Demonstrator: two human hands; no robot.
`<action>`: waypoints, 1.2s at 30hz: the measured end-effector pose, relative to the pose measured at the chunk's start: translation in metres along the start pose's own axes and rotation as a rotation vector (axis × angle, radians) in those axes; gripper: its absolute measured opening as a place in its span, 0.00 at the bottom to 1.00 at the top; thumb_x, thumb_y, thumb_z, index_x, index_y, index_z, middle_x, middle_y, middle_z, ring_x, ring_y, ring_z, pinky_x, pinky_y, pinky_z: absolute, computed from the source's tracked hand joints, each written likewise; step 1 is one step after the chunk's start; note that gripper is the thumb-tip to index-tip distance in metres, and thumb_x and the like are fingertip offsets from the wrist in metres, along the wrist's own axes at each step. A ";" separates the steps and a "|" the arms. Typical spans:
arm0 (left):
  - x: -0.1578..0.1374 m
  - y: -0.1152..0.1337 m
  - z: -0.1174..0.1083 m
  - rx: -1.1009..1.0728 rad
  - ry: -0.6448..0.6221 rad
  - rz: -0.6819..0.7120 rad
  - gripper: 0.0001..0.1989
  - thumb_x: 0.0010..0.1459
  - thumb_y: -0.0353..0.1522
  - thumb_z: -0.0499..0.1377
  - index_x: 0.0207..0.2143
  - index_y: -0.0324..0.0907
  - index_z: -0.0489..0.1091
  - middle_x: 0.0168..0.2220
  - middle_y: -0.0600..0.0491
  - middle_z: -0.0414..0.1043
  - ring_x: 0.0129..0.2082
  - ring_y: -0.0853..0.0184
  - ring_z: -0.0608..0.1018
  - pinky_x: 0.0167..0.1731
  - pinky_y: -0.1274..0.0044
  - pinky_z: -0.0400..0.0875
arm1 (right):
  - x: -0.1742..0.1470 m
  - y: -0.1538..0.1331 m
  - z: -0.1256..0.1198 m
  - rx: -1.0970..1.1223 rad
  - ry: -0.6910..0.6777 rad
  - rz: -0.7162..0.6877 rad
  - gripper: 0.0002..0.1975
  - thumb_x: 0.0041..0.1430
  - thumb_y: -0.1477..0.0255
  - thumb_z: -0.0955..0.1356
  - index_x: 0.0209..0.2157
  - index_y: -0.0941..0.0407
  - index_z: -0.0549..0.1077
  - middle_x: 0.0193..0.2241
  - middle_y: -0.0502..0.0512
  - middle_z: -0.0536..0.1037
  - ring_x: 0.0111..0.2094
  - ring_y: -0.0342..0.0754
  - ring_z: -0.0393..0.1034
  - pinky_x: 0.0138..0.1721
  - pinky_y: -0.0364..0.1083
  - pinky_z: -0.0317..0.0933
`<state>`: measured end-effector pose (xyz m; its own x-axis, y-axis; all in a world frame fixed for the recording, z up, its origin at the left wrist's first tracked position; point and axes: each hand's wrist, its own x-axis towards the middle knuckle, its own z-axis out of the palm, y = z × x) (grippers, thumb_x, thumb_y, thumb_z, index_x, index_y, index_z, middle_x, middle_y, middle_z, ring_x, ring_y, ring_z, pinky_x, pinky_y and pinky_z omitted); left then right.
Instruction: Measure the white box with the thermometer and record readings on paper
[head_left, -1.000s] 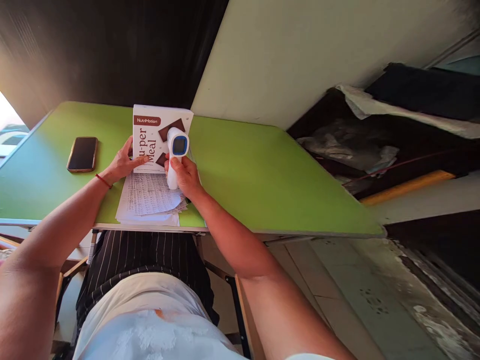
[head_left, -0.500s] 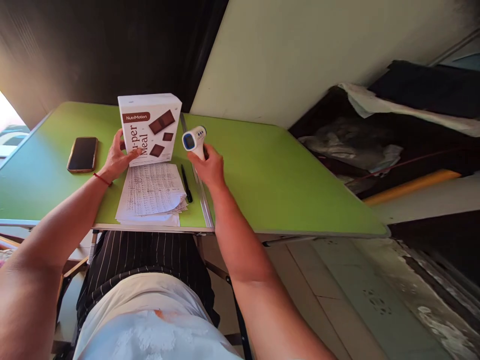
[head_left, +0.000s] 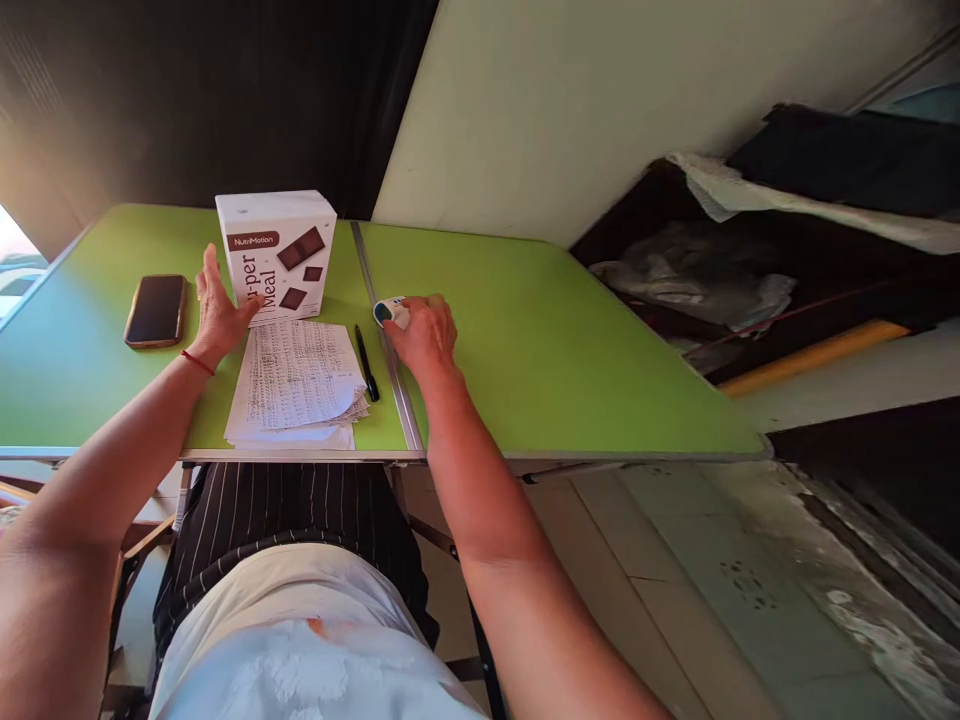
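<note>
Green table [head_left: 562, 370] | right grip [head_left: 426, 335] curled round thermometer [head_left: 394, 312] | left grip [head_left: 220, 314] spread, thumb at box [head_left: 277, 275]

The box [head_left: 270, 262] is white with brown lettering and dark brown chocolate shapes. The bench [head_left: 570, 370] is bright green, its strip [head_left: 388, 370] silver-grey. The thermometer [head_left: 391, 312] is white with a dark screen. The phone [head_left: 155, 310] and pen [head_left: 367, 365] are black, the papers [head_left: 296, 375] white with dark writing, the bracelet [head_left: 198, 362] red, the trousers [head_left: 289, 505] black with thin white stripes.
</note>
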<state>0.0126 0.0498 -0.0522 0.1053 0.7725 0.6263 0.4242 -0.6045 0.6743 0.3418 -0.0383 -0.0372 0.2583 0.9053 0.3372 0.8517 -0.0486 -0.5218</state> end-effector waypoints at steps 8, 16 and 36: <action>-0.021 0.068 0.001 0.217 0.062 0.195 0.33 0.58 0.48 0.68 0.60 0.47 0.62 0.63 0.39 0.61 0.67 0.41 0.62 0.69 0.48 0.53 | -0.024 -0.035 0.003 -0.164 -0.278 -0.085 0.16 0.60 0.73 0.72 0.50 0.58 0.79 0.39 0.66 0.84 0.45 0.64 0.79 0.48 0.56 0.68; -0.036 0.080 0.025 0.210 -0.682 0.335 0.23 0.60 0.50 0.65 0.47 0.43 0.75 0.57 0.39 0.71 0.57 0.44 0.74 0.60 0.53 0.67 | -0.005 -0.020 -0.005 0.678 -0.083 0.002 0.13 0.64 0.64 0.64 0.44 0.53 0.77 0.32 0.53 0.78 0.33 0.50 0.73 0.40 0.51 0.70; -0.052 0.102 0.043 0.548 -0.778 0.237 0.38 0.54 0.56 0.66 0.56 0.36 0.69 0.59 0.33 0.68 0.60 0.40 0.70 0.64 0.50 0.56 | -0.063 -0.013 0.022 0.901 -0.208 0.024 0.12 0.46 0.61 0.74 0.28 0.52 0.72 0.17 0.43 0.66 0.22 0.42 0.61 0.26 0.45 0.60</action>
<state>0.0885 -0.0435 -0.0328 0.7219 0.6741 0.1564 0.6537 -0.7384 0.1657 0.3045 -0.0853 -0.0694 0.1103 0.9701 0.2161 0.1485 0.1989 -0.9687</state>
